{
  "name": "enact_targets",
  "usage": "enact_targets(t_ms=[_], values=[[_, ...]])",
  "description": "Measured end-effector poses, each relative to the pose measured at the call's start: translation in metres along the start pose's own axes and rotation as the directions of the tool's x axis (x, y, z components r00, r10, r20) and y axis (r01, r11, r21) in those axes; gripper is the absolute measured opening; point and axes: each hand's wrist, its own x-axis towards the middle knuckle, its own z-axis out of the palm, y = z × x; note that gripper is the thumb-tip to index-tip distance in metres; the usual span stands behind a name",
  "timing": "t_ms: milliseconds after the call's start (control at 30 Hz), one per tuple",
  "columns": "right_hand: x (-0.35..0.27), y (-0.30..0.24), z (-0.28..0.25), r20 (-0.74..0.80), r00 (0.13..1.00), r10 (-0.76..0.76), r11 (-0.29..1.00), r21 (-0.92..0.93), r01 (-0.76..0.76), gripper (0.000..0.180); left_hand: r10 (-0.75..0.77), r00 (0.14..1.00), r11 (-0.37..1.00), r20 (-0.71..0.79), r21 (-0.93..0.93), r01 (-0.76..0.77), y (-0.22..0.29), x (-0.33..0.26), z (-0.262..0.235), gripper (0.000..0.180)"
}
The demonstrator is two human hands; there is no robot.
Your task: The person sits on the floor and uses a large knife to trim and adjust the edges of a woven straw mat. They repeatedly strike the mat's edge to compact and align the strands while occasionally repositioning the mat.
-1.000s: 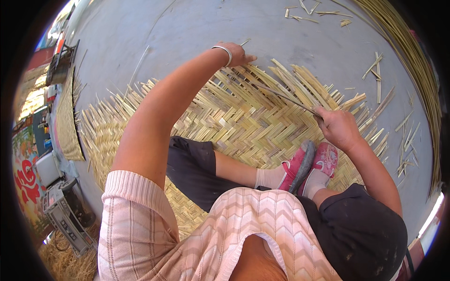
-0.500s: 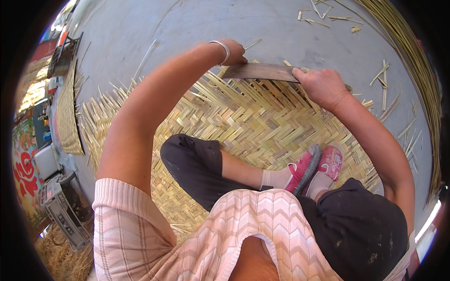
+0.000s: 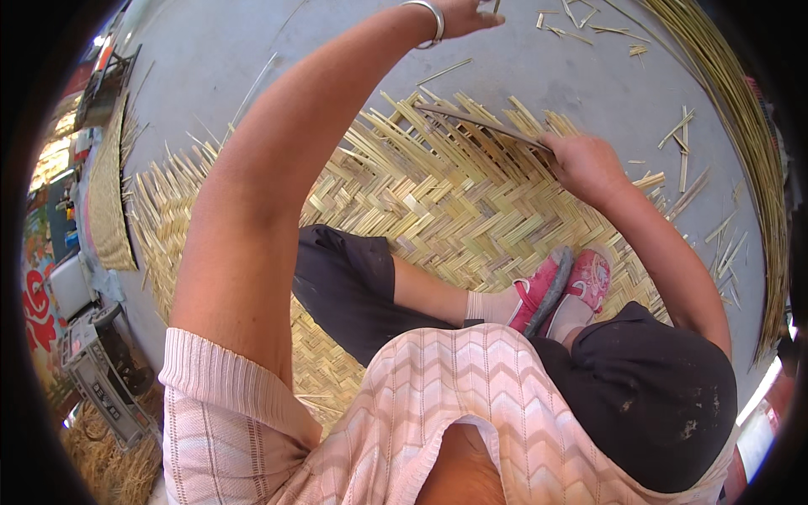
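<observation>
My right hand is closed round a wide-bladed knife. The blade points left over the far edge of a woven mat and shows nearly edge-on, among the loose strip ends. My left hand, below a silver bangle, is raised beyond the mat over the floor, partly cut off by the top edge. Its fingers pinch round a small thing too slight to name. A loose strip lies on the floor between that hand and the mat. My crossed legs and pink shoes rest on the mat.
Short strip offcuts are scattered at the right and far right. A long bundle of strips curves along the right side. At the left are another woven piece, a grey boxy device and a straw heap.
My left hand has come away from the blade's left end and moved up and right, over the floor. My right hand has turned the knife from flat to nearly edge-on.
</observation>
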Motion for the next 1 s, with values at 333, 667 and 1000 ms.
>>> enact_targets(t_ms=[333,667,1000], values=[[-0.101,0.024,0.005,0.163,0.982,0.097,0.976,0.179,-0.126,0.018,-0.099,0.731,0.976,0.676,0.209,-0.061,0.043,-0.075,0.059,0.046],[-0.090,0.047,-0.004,0.131,0.969,0.207,0.670,0.703,-0.239,0.035,-0.235,0.563,0.967,0.792,0.134,0.215,0.044,-0.075,0.051,0.078],[-0.002,0.061,-0.032,0.501,0.865,0.011,0.510,0.741,-0.436,0.021,-0.224,0.526,0.971,0.820,0.235,0.047,0.071,-0.074,0.007,0.066]])
